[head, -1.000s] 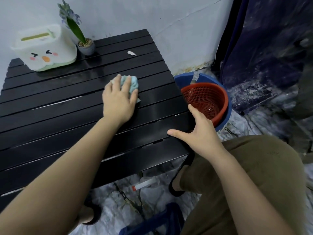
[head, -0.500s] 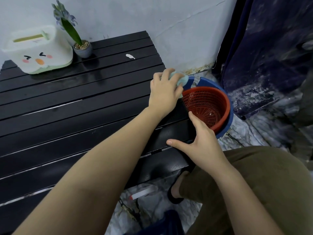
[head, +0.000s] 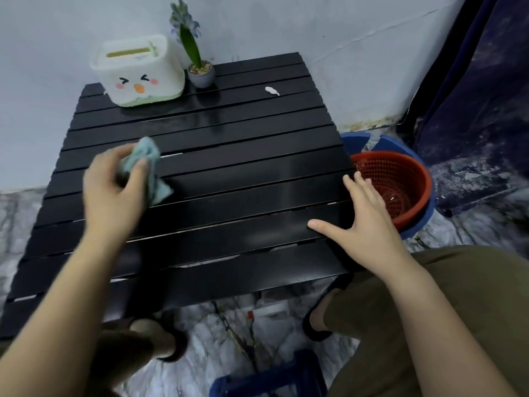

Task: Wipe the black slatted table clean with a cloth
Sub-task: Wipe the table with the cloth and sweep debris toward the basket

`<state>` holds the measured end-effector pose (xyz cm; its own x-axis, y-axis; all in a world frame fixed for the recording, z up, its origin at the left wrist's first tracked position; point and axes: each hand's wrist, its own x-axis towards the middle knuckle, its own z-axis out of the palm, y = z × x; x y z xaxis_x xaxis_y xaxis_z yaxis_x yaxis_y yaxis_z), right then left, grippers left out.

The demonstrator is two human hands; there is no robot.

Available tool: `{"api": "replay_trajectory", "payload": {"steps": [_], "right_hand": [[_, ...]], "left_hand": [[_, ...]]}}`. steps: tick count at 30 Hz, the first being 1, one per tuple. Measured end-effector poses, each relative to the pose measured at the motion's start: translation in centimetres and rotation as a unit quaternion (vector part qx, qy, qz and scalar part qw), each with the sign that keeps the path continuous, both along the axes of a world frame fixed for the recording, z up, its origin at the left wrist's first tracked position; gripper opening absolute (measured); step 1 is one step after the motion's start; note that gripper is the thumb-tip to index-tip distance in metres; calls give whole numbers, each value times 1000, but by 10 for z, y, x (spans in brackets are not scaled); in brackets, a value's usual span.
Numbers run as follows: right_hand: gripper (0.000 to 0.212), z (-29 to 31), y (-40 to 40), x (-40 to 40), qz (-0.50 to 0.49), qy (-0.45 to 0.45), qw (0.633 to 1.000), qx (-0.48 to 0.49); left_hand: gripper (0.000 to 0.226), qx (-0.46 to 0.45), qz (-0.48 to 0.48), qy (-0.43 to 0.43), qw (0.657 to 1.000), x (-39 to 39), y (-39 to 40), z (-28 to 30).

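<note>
one white smear [head: 272,90] lies far-right of the left hand [head: 114,187], which grips the cloth [head: 147,164] over the table [head: 243,173]; right hand [head: 363,216] rests flat, nearer.

A pale, blue-grey wall [head: 286,27] stands behind, marked by a thin crack and stained yellowish along its foot at the right. The floor [head: 206,348] is grey-and-white marbled stone. To the right hangs a dark navy curtain [head: 481,104], mottled with pale smudges. A red perforated basket [head: 400,179] sits inside a blue tub [head: 415,229] on the floor near the curtain. A blue plastic crate [head: 266,379] shows at the bottom edge. The light is dim and cool.
</note>
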<state>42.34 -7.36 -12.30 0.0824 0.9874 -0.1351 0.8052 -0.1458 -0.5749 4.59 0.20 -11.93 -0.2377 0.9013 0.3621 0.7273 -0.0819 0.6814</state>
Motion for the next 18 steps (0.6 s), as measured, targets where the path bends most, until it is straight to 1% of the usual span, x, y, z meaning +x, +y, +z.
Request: {"api": "replay_trajectory", "payload": {"steps": [1,3,5,6,7,10,13,18], "right_hand": [[111,0,0,0,-3,-3,1000,-1],[112,0,-1,-1,-6,-7,1000,-4],[111,0,-2,-1,-8,-12,1000,-4],[110,-1,-2,-1,-8,-14,1000,-5],[109,-1,-2,-1,-9,-16,1000,-6],[109,-2,-2,-1,-10,-19,1000,-6],[109,-3,-2,0,-11,-26,1000,0],[109,-5,-3,1,-7,-33,999,10]], "left_hand": [[40,-27,-12,31,999,-22,-6,-3],[58,-89,-13,97,991,-51,-13,-17],[74,-157,16,102,982,-52,-20,-29],[80,-176,29,100,979,-46,-21,-32],[86,-183,35,109,976,-37,-20,-34],[97,-182,15,184,966,-1,-10,-34],[97,-169,-29,222,960,50,2,-35],[78,-117,-114,262,951,146,32,-41]]}}
